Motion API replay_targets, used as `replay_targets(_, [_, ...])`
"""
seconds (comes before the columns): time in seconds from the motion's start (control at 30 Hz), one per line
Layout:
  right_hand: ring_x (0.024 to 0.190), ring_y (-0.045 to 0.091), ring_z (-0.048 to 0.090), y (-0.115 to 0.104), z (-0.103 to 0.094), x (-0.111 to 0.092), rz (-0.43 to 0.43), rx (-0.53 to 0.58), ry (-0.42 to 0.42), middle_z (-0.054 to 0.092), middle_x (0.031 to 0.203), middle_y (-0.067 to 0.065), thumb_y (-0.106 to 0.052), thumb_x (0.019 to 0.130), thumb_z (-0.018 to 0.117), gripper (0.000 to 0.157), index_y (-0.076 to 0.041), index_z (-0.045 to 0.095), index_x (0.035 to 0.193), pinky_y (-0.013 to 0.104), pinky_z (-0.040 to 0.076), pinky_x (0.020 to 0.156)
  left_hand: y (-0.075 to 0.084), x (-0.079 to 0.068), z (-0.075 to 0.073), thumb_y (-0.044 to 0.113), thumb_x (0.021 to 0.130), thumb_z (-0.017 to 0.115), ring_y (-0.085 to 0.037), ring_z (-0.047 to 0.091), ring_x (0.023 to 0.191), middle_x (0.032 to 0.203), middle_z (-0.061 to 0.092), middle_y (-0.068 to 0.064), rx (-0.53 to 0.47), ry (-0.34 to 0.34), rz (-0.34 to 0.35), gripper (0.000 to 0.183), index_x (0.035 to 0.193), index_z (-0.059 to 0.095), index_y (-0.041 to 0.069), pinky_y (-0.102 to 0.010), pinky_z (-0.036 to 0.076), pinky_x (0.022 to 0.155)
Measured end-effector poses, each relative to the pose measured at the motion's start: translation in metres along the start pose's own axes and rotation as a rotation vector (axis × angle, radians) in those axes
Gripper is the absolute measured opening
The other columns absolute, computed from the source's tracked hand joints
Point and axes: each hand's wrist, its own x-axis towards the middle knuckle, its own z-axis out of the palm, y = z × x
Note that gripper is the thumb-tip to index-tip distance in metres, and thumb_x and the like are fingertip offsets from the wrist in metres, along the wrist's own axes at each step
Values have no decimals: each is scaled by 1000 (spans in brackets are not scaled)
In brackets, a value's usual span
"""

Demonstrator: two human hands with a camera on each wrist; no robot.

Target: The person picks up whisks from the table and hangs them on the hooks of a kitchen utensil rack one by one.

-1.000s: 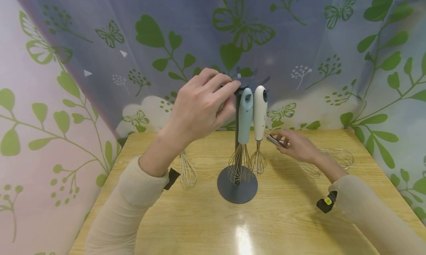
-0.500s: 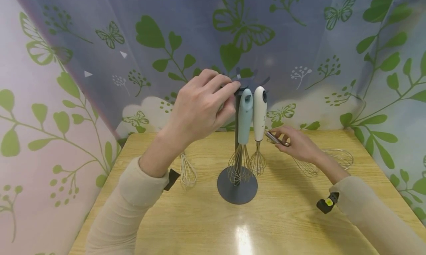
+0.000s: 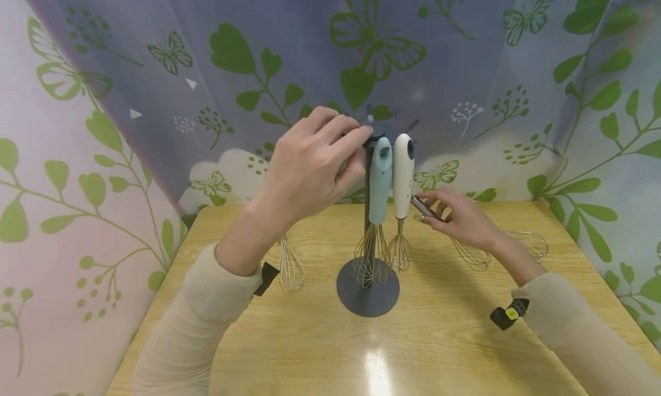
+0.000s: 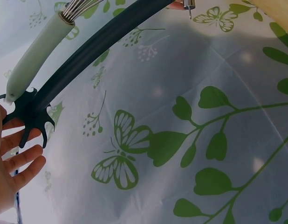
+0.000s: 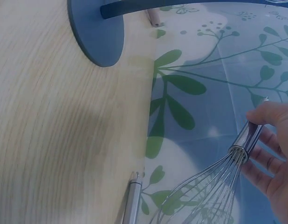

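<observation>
At the centre of the frame, the top of the dark stand (image 3: 361, 304) is held by the left hand (image 3: 312, 158), fingers bent over its hooks. A blue-handled whisk (image 3: 381, 183) and a white-handled whisk (image 3: 404, 178) are hung there. Right of centre, a metal whisk (image 5: 239, 150) is grasped by its handle between the thumb and fingers of the right hand (image 3: 462, 221), wires directed lower right.

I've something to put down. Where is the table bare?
The widest free patch of table lies in front of the stand's base, between the left sleeve and the right sleeve. A narrower one lies between that base and the left whisk. Crowded: the back right, with the right hand, its held whisk and a lying whisk.
</observation>
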Motion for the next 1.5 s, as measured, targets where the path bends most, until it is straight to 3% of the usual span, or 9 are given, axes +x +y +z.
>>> replay_targets(0.33, [88,20,67,-13,-6,0,-66,21,72,68,115,14,-1,94,75,50,-3,62,142,28,62,68,0,-1,0,12,99,51,-31,69,102,107,79,-10,-1,0,-4,33,113,80,7,-37,62,90])
replay_targets(0.67, [85,12,65,-23,-12,1,-122,38,133,68,108,8,-1,94,76,49,-6,63,141,24,60,65,0,-1,0,12,98,51,-31,69,101,106,79,-10,-3,11,0,33,112,80,7,-37,62,90])
replay_targets(1.13, [87,-2,62,-40,-22,0,-188,53,218,71,112,13,5,89,78,55,-4,62,141,18,61,69,0,1,0,12,99,51,-31,69,101,106,79,-10,-6,11,0,32,111,80,7,-37,62,90])
replay_targets(1.5, [88,-3,62,-51,-27,-1,-218,120,250,71,115,14,10,87,77,57,-4,63,141,11,57,70,-1,1,1,12,99,51,-31,69,101,106,79,-10,5,10,12,33,112,80,7,-38,61,91])
